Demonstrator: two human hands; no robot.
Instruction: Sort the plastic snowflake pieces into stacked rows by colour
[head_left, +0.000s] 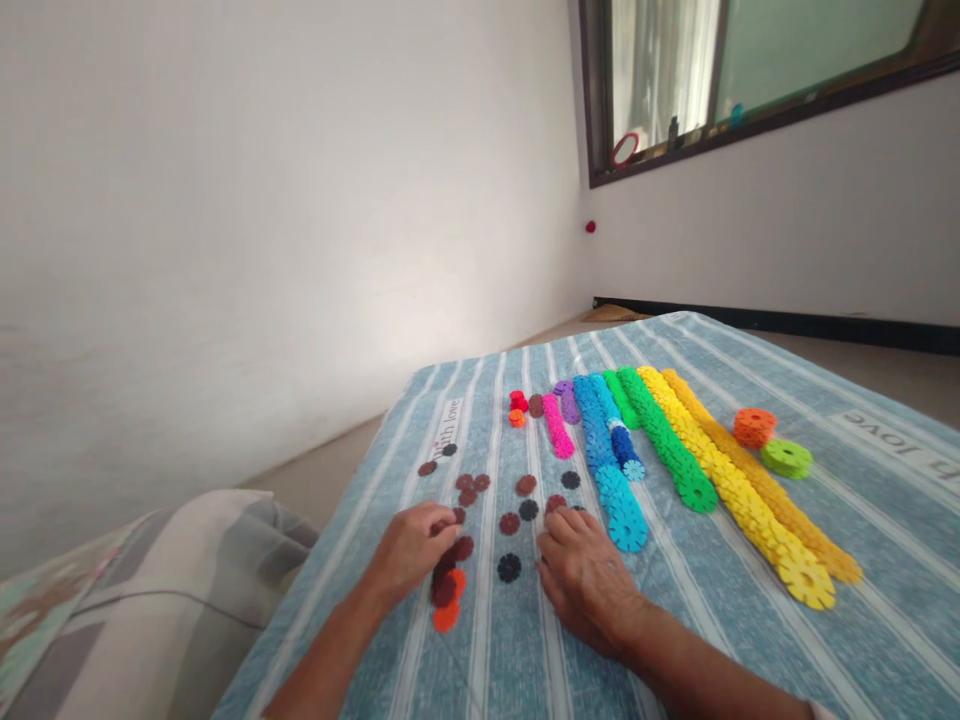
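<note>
Left hand [411, 550] touches brown discs [448, 580] lying at its fingertips.

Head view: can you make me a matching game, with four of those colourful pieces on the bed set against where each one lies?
Things:
1. yellow row
2. orange stack
3. nearest black disc
4. pink row

Places:
A. between the left hand and right hand
B. beside the lime stack
C. beside the purple row
D. between the green row and amber row

Pairs: 1-D, 2-B, 3-A, 4-C
</note>
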